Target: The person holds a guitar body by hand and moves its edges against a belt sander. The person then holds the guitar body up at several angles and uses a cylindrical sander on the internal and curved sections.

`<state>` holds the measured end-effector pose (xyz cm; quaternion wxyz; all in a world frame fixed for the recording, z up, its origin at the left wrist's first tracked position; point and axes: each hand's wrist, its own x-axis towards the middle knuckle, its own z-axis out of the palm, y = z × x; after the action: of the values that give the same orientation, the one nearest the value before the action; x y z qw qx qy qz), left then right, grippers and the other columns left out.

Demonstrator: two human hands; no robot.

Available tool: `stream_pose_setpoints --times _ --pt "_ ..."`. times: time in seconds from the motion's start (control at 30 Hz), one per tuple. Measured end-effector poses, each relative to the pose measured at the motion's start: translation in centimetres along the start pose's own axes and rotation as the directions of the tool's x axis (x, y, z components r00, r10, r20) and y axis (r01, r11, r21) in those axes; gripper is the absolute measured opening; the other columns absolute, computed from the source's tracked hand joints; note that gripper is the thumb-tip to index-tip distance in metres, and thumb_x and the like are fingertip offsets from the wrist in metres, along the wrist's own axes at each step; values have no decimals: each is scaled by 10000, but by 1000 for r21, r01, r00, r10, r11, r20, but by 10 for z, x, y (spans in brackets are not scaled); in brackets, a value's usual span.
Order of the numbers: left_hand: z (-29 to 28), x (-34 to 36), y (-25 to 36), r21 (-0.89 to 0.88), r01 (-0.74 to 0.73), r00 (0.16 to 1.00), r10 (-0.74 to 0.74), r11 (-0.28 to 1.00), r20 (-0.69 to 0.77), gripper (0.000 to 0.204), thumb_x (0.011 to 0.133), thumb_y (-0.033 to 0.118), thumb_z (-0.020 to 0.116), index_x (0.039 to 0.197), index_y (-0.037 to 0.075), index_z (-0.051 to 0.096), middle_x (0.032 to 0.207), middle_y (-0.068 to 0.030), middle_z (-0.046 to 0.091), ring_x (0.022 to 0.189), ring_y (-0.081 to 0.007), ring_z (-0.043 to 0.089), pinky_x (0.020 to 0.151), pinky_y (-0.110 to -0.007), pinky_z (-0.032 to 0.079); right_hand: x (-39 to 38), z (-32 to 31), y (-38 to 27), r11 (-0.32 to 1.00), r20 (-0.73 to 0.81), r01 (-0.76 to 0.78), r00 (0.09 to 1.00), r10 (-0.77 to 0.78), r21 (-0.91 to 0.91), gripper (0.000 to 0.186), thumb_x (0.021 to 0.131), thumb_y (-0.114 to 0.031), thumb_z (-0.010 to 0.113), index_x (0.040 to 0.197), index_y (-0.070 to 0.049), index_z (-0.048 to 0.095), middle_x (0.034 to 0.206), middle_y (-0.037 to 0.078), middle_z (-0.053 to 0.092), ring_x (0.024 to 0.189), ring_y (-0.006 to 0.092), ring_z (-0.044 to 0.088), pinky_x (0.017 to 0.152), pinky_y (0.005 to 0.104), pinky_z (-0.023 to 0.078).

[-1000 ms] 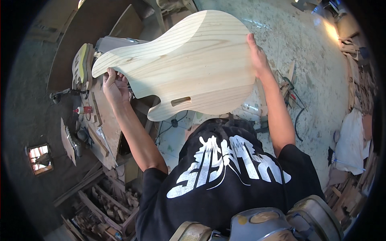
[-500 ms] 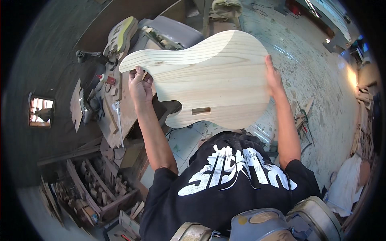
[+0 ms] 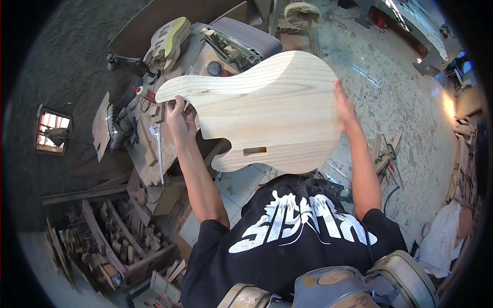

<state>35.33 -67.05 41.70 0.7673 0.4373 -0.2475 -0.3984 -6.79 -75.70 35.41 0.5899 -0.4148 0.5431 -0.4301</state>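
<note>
Held up before my chest is a pale, unfinished wooden guitar body [image 3: 267,113], its broad face toward me. It has two horns on the left, a contour along its far edge and a small rectangular cut-out low on the face. My left hand [image 3: 181,117] grips it by the cutaway under the long far horn, thumb on the face and fingers curled behind. At the rounded right end, my right hand [image 3: 346,107] clasps the rim, thumb toward the far side; its other fingers are hidden behind the wood.
Left of me, a cluttered workbench [image 3: 146,159] bears a yellow-edged guitar-shaped body [image 3: 167,41], a metal caliper [image 3: 159,149] and a red-and-white bottle [image 3: 143,92]. A divided wooden bin [image 3: 126,264] of offcuts stands at lower left. A round-topped stool [image 3: 303,15] is beyond.
The guitar body has shifted slightly down in the picture, with both hands still on it. More of the workbench behind it shows, including a dark round knob-like object. The surroundings have shifted a little too.
</note>
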Motion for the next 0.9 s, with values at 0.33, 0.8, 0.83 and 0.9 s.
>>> stream_pose_setpoints --times 0.33,0.8,0.83,0.9 --pt "-35 -12 2 -92 32 998 -37 995 -54 353 970 157 600 1281 13 515 1202 -99 600 1113 -241 575 985 -429 477 -38 50 10 928 -190 338 912 -365 -156 749 971 -654 432 1112 47 658 1045 95 664 989 183 570 882 323 449" --pt "-55 -31 10 -115 -42 988 25 992 -152 373 973 179 598 1303 30 509 1212 -95 587 1098 -257 555 984 -421 463 -12 58 40 831 -35 528 840 -541 -175 722 983 -668 373 871 17 573 830 25 561 805 151 474 737 322 403" --pt "-57 -32 9 -120 -42 989 25 992 -145 376 971 182 603 1303 31 510 1206 -91 589 1092 -255 558 977 -420 466 -14 61 39 838 -47 523 844 -535 -155 733 981 -672 369 892 22 587 846 32 577 821 154 488 750 324 409" --pt "-57 -32 7 -126 -39 990 22 991 -137 380 968 186 608 1302 32 511 1201 -88 591 1086 -252 561 971 -419 469 -10 57 43 848 -43 506 855 -518 -158 737 980 -673 370 908 24 597 858 36 587 834 155 497 762 325 414"
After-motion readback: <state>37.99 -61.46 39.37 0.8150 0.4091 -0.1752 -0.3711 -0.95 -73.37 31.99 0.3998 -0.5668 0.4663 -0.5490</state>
